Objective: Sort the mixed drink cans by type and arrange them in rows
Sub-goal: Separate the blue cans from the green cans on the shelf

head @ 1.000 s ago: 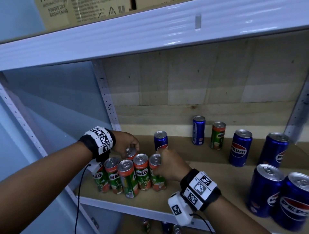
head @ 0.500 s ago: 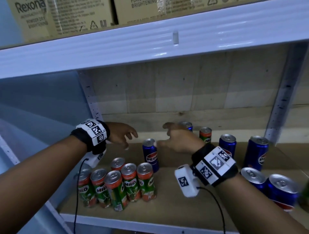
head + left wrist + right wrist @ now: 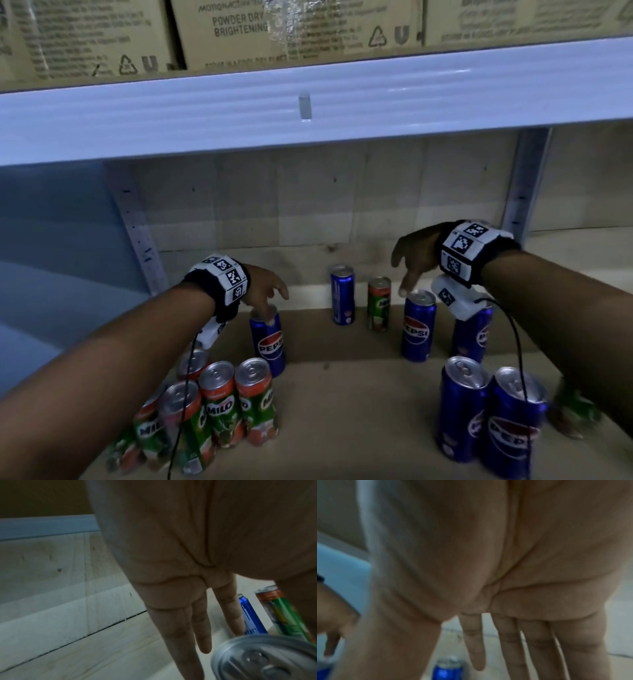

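Note:
Several green-and-red Milo cans (image 3: 219, 404) stand bunched at the shelf's front left. Just behind them is a blue Pepsi can (image 3: 270, 342); my left hand (image 3: 272, 303) hovers over it with straight fingers, fingertips at its rim. In the left wrist view the can's silver top (image 3: 264, 658) lies under my fingers (image 3: 202, 635). My right hand (image 3: 402, 274) hangs open above another Pepsi can (image 3: 418, 329), holding nothing; its fingers (image 3: 510, 642) point down. A lone Milo can (image 3: 378, 303) and a slim blue can (image 3: 342, 294) stand at the back.
More Pepsi cans (image 3: 460, 407) stand at the front right, one more (image 3: 474, 337) behind under my right wrist. A blurred green can (image 3: 575, 411) is at the far right. The upper shelf's beam (image 3: 308, 113) is overhead, with cardboard boxes (image 3: 291, 31) on it.
Both hands left the Milo group. My left hand moved down onto the Pepsi can behind it. My right hand swung right from the back cans to above the right-hand Pepsi.

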